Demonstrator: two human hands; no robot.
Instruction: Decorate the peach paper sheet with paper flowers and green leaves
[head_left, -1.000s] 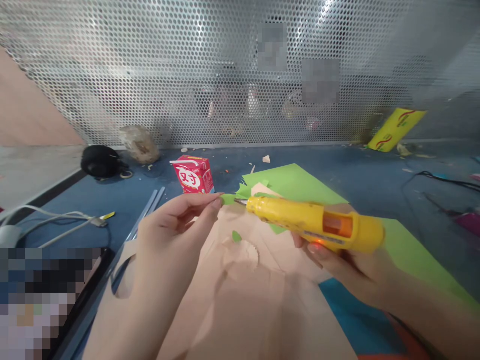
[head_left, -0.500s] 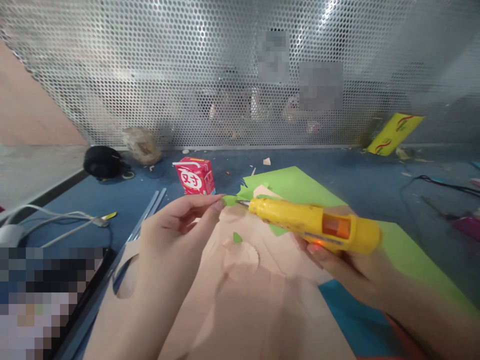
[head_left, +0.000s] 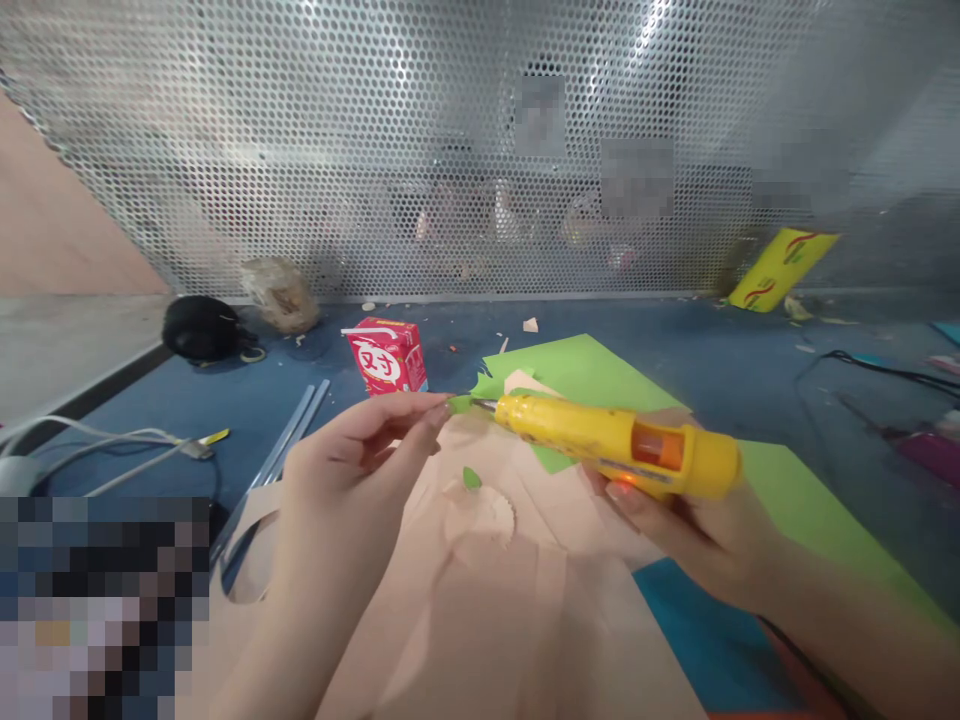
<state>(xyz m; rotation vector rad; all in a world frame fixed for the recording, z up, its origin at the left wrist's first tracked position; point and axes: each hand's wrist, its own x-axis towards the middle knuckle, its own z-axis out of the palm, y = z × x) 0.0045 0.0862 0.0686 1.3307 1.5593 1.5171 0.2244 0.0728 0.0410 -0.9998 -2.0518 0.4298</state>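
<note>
My left hand [head_left: 360, 470] pinches a small green paper leaf [head_left: 460, 404] between thumb and fingertips. Wrapped round the handle of a yellow hot glue gun [head_left: 600, 437], my right hand [head_left: 690, 530] points its metal nozzle left, at the leaf; whether the two touch I cannot tell for sure. A red light glows on the gun near my right thumb. Below, a round pale paper piece with a scalloped edge [head_left: 491, 518] lies on pale peach paper [head_left: 480, 620]. A second green leaf [head_left: 471, 478] sits at its upper edge.
Behind my left hand stands a red drink carton [head_left: 386, 357]. Green sheets [head_left: 592, 370] and a blue sheet [head_left: 705, 620] lie under and around the right arm. Clear glue sticks [head_left: 300, 410], a white cable [head_left: 112, 435] and a black round object [head_left: 201, 328] are left. A perforated metal panel [head_left: 337, 130] closes the back.
The glue gun and my right hand have shifted slightly left. My left hand still pinches the leaf near the nozzle, and the whole view has moved a little.
</note>
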